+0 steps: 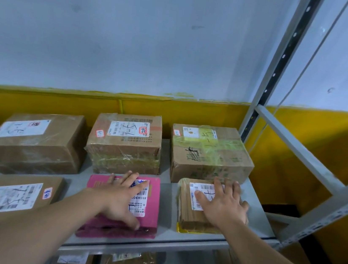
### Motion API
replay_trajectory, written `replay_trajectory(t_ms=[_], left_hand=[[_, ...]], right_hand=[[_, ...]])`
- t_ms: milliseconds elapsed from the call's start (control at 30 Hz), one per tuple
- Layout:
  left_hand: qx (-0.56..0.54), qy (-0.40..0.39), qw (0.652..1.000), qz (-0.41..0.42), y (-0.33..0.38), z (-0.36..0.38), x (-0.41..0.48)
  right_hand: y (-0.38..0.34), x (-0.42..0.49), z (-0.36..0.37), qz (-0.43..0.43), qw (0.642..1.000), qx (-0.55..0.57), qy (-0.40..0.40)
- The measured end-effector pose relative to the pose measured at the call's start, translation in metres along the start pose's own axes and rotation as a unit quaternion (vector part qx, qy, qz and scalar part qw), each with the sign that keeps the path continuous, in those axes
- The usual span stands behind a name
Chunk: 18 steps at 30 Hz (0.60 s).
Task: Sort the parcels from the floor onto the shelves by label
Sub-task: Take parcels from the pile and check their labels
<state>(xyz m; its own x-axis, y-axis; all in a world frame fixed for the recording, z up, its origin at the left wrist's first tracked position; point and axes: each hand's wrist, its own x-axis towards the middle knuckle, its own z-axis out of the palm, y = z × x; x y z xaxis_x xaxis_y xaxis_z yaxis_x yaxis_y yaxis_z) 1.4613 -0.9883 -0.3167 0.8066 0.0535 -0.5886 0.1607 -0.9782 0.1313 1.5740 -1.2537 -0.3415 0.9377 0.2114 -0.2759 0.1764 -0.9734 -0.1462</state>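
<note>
A flat pink parcel (152, 208) with a white label lies at the front of the grey shelf (168, 202). My left hand (122, 196) rests on top of it, fingers spread, thumb at its front edge. Right of it lies a small brown parcel (189, 213) with a white barcode label. My right hand (223, 204) lies flat on that parcel, fingers straight and spread. Behind them stand two taped cardboard boxes, one in the middle (125, 143) and one at the right (210, 152).
More labelled boxes sit to the left: a large one at the back (35, 138) and a flat one in front (11, 199). A grey shelf upright (273, 74) and a diagonal brace (299, 148) stand at the right. Parcels (129, 261) lie on the shelf below.
</note>
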Motion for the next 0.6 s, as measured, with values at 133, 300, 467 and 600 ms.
replay_trajectory(t_ms=[133, 300, 467, 600], left_hand=[[-0.063, 0.103, 0.989, -0.084, 0.023, 0.022, 0.014], [-0.045, 0.149, 0.98, -0.127, 0.035, 0.037, 0.02], [-0.044, 0.163, 0.976, -0.135, 0.034, 0.039, 0.022], [-0.053, 0.182, 0.972, -0.14, 0.034, 0.04, 0.023]], right_hand=[[0.002, 0.0, 0.0, -0.007, 1.0, -0.003, -0.001], [0.007, 0.005, -0.003, -0.027, 1.0, -0.004, -0.005], [0.012, 0.008, -0.005, -0.036, 0.999, 0.006, -0.01], [0.015, 0.005, -0.004, -0.041, 0.999, -0.005, -0.009]])
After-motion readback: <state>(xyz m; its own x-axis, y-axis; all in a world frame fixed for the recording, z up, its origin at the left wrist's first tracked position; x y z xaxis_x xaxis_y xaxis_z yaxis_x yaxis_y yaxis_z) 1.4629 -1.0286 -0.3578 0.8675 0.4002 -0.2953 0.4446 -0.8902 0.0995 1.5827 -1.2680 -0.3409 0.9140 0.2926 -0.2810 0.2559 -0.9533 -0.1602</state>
